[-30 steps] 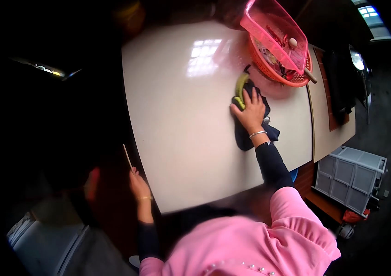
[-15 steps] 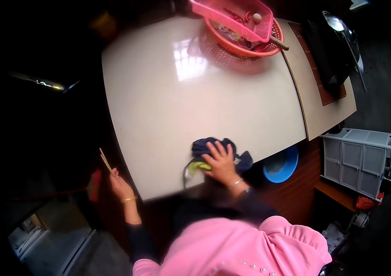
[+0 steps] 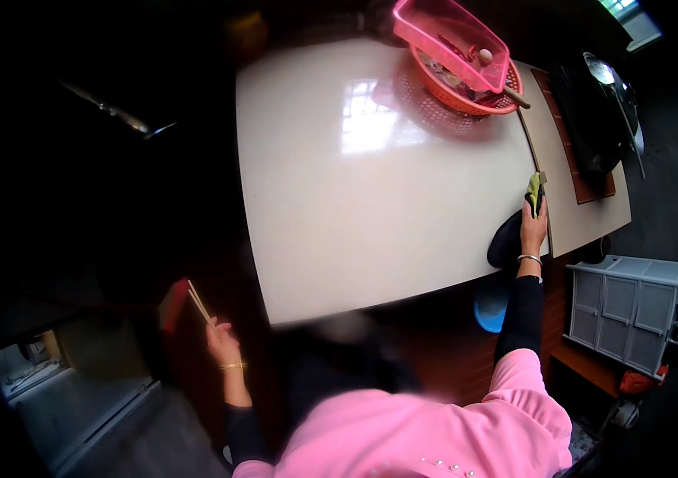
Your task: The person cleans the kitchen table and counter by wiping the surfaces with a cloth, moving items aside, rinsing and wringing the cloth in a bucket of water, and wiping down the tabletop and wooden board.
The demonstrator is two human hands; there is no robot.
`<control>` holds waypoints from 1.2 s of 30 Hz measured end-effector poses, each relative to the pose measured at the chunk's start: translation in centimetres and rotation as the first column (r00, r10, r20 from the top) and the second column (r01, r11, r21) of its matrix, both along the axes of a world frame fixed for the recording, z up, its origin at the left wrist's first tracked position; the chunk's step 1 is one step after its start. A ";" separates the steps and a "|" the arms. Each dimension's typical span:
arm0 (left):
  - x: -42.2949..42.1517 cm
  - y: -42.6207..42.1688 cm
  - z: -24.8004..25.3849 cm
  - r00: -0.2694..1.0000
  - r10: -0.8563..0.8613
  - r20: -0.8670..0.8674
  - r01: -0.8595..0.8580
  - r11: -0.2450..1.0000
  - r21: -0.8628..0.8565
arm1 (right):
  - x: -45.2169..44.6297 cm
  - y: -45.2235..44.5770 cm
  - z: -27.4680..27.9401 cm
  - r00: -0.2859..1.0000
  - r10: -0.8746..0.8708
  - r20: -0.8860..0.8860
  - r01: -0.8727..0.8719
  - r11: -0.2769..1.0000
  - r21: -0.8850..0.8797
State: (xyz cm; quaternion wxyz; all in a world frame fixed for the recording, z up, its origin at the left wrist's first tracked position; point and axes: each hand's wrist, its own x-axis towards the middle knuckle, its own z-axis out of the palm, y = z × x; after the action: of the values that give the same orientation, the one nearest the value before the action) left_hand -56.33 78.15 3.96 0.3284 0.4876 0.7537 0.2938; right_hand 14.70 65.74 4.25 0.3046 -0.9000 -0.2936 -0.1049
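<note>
Head view: cloth (image 3: pixel 505 240) lies under and beside the right hand's fingers (image 3: pixel 535 205), closed around its yellow-green part.

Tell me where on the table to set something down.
The pale tabletop is bare across its middle and left, between its left edge, the red basket at the far right and the dark cloth at the near right. It is crowded where the pink tray sits on that basket, and where the right hand holds the cloth.

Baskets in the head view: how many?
2: a pink rectangular basket resting on a round orange basket, near the white table's far right corner. Any nested between them would be hidden.
</note>
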 end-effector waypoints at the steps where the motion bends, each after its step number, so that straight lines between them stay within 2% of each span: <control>1: -1.3 -0.2 -0.5 1.000 0.007 0.015 -0.007 1.000 -0.012 | -1.9 2.6 -1.1 0.998 0.022 -0.067 -0.022 1.000 -0.008; 2: -2.5 -0.1 -0.7 0.999 0.009 0.036 -0.008 1.000 -0.025 | -5.5 5.4 -1.4 0.997 0.033 -0.069 -0.033 0.999 -0.003; 3: -4.0 -0.1 -1.4 0.995 0.021 0.101 -0.018 0.999 -0.026 | -10.3 8.9 -0.8 0.993 -0.112 -0.027 0.095 0.924 -0.370; 4: -5.5 0.0 -2.2 0.994 0.028 0.107 -0.025 0.999 -0.021 | -14.2 11.9 -0.5 0.970 -0.234 0.072 0.220 0.705 -0.674; 6: -8.5 0.5 -3.3 0.988 0.039 0.149 -0.028 0.997 -0.073 | -18.8 16.9 -2.4 0.986 -0.150 0.074 0.163 0.757 -0.632; 8: -11.5 1.1 -4.3 0.976 0.079 0.205 -0.049 0.988 -0.145 | -24.7 22.1 -3.7 0.993 0.074 0.097 -0.002 0.804 -0.594; 10: -15.1 2.0 -5.7 0.953 0.121 0.276 -0.063 0.976 -0.209 | -32.2 28.1 -3.9 0.969 0.214 0.125 -0.107 0.816 -0.568; 12: -18.2 3.4 -5.8 0.958 0.094 0.270 -0.032 0.973 -0.229 | -40.0 33.1 -3.2 0.939 0.337 0.071 -0.251 0.811 -0.528; 14: -21.2 4.8 -5.3 0.972 0.051 0.231 0.007 0.970 -0.245 | -46.8 34.9 -3.1 0.828 0.560 0.026 -0.468 0.716 -0.517; 15: -24.2 5.0 -8.2 0.990 -0.044 0.131 0.065 0.985 -0.162 | -49.8 34.6 -3.0 0.761 0.648 0.014 -0.561 0.670 -0.487; 16: -25.8 6.0 -8.4 0.990 -0.053 0.134 0.073 0.985 -0.155 | -52.2 33.5 -2.6 0.689 0.725 0.012 -0.643 0.618 -0.452; 18: -26.9 8.6 -8.7 0.995 -0.020 0.096 0.041 0.974 -0.223 | -54.1 30.3 -1.9 0.587 0.810 -0.006 -0.725 0.522 -0.449; 19: -25.4 10.6 -5.7 0.975 0.114 0.193 -0.044 0.942 -0.333 | -54.3 28.3 -1.5 0.573 0.818 -0.052 -0.753 0.501 -0.427; 20: -25.5 11.9 -5.7 0.974 0.103 0.203 -0.033 0.946 -0.322 | -54.0 26.0 -0.9 0.556 0.825 -0.097 -0.780 0.478 -0.405; 22: -25.4 14.5 -6.0 0.913 0.188 0.363 -0.048 0.931 -0.363 | -52.7 20.9 0.1 0.557 0.807 -0.199 -0.798 0.453 -0.397; 24: -24.1 16.8 -6.0 0.909 0.157 0.385 -0.003 0.929 -0.371 | -50.0 15.3 -0.7 0.618 0.779 -0.106 -0.755 0.552 -0.353; 26: -22.5 19.3 -5.5 0.912 0.100 0.398 0.085 0.903 -0.421 | -47.4 11.4 -0.3 0.814 0.573 -0.096 -0.553 0.714 -0.430; 28: -20.9 21.9 -5.1 0.921 -0.007 0.389 0.188 0.883 -0.430 | -43.7 9.2 -2.9 0.966 0.259 0.001 -0.230 0.859 -0.458; 29: -20.5 23.2 -5.5 0.908 -0.044 0.418 0.234 0.879 -0.416 | -40.6 8.1 -4.9 0.998 0.037 0.050 -0.010 0.882 -0.472; 30: -19.3 24.7 -4.5 0.914 -0.099 0.393 0.271 0.870 -0.412 | -37.8 7.5 -6.2 0.977 -0.188 0.100 0.213 0.853 -0.476; 31: -18.6 26.4 -4.4 0.915 -0.129 0.383 0.298 0.856 -0.423 | -35.7 8.3 -5.2 0.914 -0.398 0.081 0.383 0.779 -0.496; 32: -17.8 27.8 -4.2 0.915 -0.156 0.371 0.321 0.840 -0.437 | -33.2 9.4 -4.2 0.807 -0.586 0.065 0.528 0.670 -0.522; 36: -15.5 33.3 -3.8 0.903 -0.226 0.366 0.392 0.783 -0.483 | -25.7 15.2 -3.9 0.522 -0.851 0.047 0.740 0.425 -0.521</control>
State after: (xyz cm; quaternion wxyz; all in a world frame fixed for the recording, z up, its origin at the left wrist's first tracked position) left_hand -71.85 111.50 0.15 0.6034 0.4436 0.6583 0.0762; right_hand -11.04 80.99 0.31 0.0152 -0.9798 0.1908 -0.0587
